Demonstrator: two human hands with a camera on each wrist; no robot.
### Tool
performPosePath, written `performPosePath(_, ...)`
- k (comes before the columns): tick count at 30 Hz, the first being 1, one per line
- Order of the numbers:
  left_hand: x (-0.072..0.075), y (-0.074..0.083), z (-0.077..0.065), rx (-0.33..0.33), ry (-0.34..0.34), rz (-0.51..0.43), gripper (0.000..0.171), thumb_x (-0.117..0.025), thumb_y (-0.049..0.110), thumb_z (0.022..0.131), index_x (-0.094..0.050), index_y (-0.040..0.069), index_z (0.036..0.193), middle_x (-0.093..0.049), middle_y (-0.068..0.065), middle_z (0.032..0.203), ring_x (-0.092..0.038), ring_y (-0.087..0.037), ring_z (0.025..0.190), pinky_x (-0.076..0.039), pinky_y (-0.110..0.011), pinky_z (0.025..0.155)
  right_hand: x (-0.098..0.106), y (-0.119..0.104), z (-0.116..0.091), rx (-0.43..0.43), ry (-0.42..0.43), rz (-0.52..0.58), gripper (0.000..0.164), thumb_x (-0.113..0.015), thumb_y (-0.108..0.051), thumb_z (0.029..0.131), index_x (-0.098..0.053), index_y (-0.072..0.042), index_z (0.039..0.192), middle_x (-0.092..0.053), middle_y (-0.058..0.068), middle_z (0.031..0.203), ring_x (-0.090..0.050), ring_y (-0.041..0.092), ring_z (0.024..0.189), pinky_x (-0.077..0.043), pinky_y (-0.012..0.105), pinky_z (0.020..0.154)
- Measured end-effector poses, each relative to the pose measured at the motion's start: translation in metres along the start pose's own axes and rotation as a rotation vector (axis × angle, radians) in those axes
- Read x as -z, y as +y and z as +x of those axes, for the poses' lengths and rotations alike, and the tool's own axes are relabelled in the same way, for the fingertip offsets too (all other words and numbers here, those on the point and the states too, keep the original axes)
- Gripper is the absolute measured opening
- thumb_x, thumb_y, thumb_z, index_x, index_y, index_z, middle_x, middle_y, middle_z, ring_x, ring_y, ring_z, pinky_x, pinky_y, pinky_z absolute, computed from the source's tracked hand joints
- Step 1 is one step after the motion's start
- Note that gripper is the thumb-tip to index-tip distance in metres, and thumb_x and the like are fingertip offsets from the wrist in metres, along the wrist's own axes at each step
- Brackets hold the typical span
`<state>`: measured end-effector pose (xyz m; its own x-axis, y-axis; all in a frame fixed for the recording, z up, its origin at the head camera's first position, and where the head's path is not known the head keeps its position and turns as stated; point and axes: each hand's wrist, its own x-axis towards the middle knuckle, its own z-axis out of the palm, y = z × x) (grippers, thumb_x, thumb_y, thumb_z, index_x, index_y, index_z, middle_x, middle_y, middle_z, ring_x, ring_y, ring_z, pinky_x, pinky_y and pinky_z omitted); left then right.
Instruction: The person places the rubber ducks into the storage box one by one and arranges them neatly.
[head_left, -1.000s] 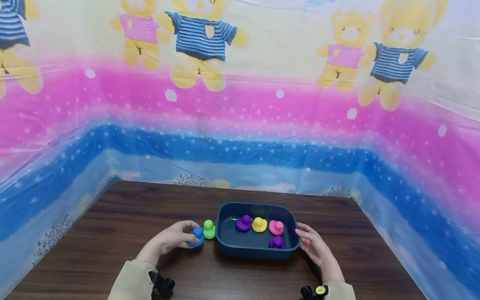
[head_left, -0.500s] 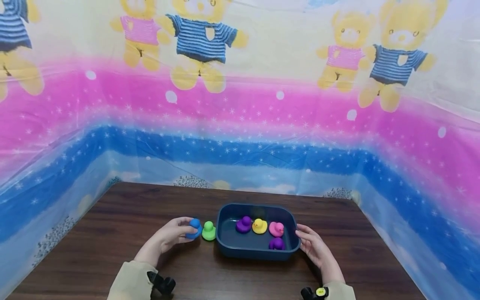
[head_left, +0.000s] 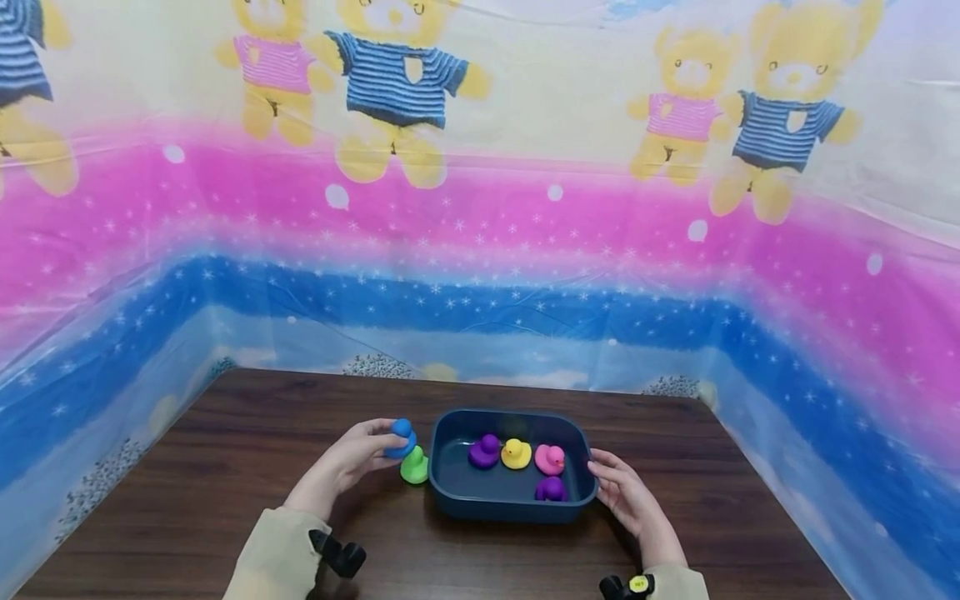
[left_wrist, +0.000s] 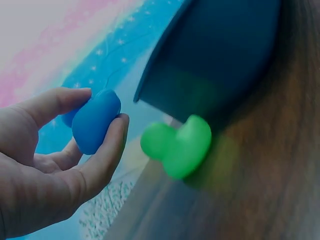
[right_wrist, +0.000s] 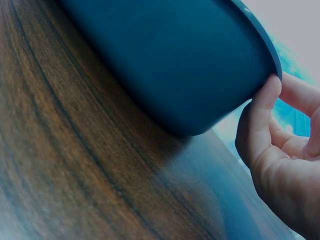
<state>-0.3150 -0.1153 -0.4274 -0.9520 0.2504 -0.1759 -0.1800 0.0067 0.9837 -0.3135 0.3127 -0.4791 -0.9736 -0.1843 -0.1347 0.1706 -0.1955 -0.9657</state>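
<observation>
My left hand pinches a blue toy duck between thumb and fingers, raised off the table. Just below and beside it, a green toy duck stands on the table against the left end of a dark blue plastic box. My right hand holds the box at its right end, thumb and forefinger at the rim, as the right wrist view shows. Inside the box are a yellow duck, a pink duck and two purple ducks, one at the back left and one at the front right.
The box sits on a dark wood-grain table. A printed cloth with bears and snowflakes hangs behind the table and along both sides. Black wrist cameras are strapped over both sleeves.
My left hand has lifted the blue duck and carried it a little right, so it now overlaps the green duck in the head view. The right hand has stayed at the box.
</observation>
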Motion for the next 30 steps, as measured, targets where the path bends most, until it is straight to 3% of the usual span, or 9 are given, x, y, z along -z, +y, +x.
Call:
performPosePath(7, -0.018, 0.015, 0.015, -0.027, -0.01, -0.022, 0.06, -0.06, 0.009, 0.095, -0.031, -0.011, 0.144, -0.048, -0.03, 0.136, -0.065, -0.017, 0.101, -0.047, -0.045, 0.104, 0.0, 0.001, 0.0, 0.01, -0.011, -0.003, 0.023, -0.047, -0.009, 0.102, -0.05, -0.011, 0.125, -0.067, -0.008, 0.098, -0.065, 0.003, 0.085, -0.054, 0.018, 0.077)
performPosePath(14, -0.057, 0.026, 0.031, -0.019, -0.027, -0.014, 0.057, -0.062, 0.004, 0.093, -0.037, -0.009, 0.143, -0.05, -0.031, 0.135, -0.064, -0.03, 0.111, -0.05, -0.044, 0.101, 0.0, 0.001, 0.0, 0.006, -0.004, 0.007, 0.021, -0.047, -0.008, 0.102, -0.052, -0.013, 0.122, -0.067, -0.008, 0.098, -0.065, 0.003, 0.084, -0.054, 0.018, 0.076)
performPosePath(18, -0.081, 0.023, 0.04, 0.003, -0.06, -0.001, 0.055, -0.064, 0.002, 0.091, -0.041, -0.009, 0.14, -0.049, -0.03, 0.135, -0.061, -0.036, 0.115, -0.05, -0.047, 0.1, -0.001, 0.001, 0.0, 0.002, 0.003, 0.0, 0.022, -0.047, -0.009, 0.102, -0.052, -0.013, 0.123, -0.067, -0.008, 0.097, -0.065, 0.002, 0.084, -0.054, 0.018, 0.076)
performPosePath(22, -0.101, 0.015, 0.046, 0.022, -0.087, 0.049, 0.053, -0.068, 0.003, 0.09, -0.045, -0.008, 0.136, -0.051, -0.028, 0.133, -0.062, -0.035, 0.112, -0.052, -0.047, 0.097, -0.003, 0.001, 0.0, 0.005, 0.012, -0.018, 0.024, -0.048, -0.009, 0.102, -0.051, -0.011, 0.125, -0.067, -0.009, 0.098, -0.065, 0.002, 0.085, -0.053, 0.018, 0.078)
performPosePath(30, -0.125, 0.003, 0.05, 0.021, -0.123, 0.177, 0.047, -0.072, 0.004, 0.086, -0.054, -0.007, 0.127, -0.056, -0.022, 0.124, -0.064, -0.028, 0.1, -0.055, -0.046, 0.091, -0.002, -0.002, -0.002, 0.002, 0.012, -0.018, 0.026, -0.049, -0.01, 0.102, -0.049, -0.009, 0.128, -0.067, -0.008, 0.098, -0.065, 0.003, 0.085, -0.054, 0.018, 0.078)
